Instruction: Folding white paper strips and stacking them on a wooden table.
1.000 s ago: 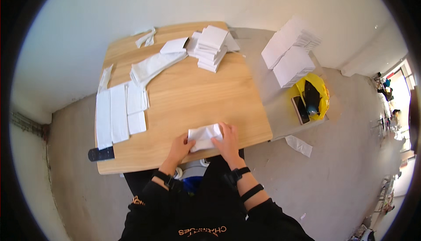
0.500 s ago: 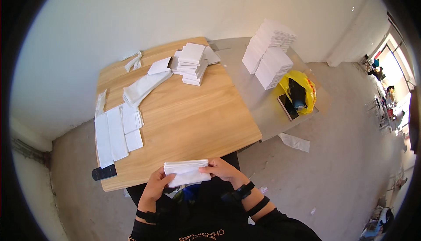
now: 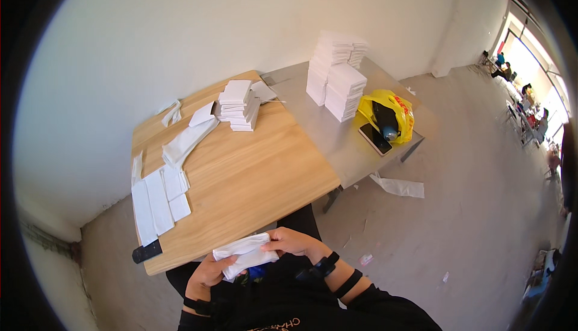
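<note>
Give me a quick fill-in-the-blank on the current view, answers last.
The folded bundle in the left hand and right hand is ____ in colour.
The plastic bag on the grey table is ____ in colour.
Beside the bag lies a ____ with a dark screen.
The low stack stands to the ____ of the tall stacks.

Missing words: white; yellow; phone; left.

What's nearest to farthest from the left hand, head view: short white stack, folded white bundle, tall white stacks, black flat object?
1. Folded white bundle, in the left hand.
2. Black flat object, left, by a corner of the wooden table.
3. Short white stack, toward its far edge.
4. Tall white stacks, right, on the grey table.
</note>
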{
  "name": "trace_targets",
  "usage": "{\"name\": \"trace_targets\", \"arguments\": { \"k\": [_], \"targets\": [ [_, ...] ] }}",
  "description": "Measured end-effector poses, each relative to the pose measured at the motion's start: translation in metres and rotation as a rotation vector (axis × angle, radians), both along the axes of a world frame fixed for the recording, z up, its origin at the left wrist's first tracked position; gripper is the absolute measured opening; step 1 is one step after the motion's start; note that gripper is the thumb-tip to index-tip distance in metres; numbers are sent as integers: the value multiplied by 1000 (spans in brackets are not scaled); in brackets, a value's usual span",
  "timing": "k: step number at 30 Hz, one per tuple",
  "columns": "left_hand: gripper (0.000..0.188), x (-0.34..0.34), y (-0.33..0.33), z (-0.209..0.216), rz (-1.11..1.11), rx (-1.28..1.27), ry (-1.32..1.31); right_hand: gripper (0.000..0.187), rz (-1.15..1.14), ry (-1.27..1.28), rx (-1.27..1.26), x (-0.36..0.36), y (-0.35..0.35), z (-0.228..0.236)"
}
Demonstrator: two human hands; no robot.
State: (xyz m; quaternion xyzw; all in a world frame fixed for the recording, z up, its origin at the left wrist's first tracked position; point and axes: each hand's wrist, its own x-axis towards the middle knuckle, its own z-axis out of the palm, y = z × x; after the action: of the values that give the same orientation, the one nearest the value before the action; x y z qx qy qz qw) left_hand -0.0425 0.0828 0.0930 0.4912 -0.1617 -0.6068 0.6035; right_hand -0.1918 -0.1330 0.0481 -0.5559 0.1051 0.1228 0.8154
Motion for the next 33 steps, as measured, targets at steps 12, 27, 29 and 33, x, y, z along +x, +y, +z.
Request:
{"name": "trace_targets", "arguments": {
  "k": [12, 27, 29, 33],
  "targets": [
    [42, 2, -9, 23, -46, -9, -45, 41, -20, -130, 93, -9, -12, 29],
    [42, 92, -92, 4, 164, 163, -455, 36, -508, 65, 310, -39, -37, -42],
    [47, 117, -134, -6, 263, 169, -742, 33, -539, 94, 278, -49, -44, -58],
    [63, 158, -224, 8, 370, 183, -1429, 30, -569, 206, 215, -62, -62, -78]
  ]
}}
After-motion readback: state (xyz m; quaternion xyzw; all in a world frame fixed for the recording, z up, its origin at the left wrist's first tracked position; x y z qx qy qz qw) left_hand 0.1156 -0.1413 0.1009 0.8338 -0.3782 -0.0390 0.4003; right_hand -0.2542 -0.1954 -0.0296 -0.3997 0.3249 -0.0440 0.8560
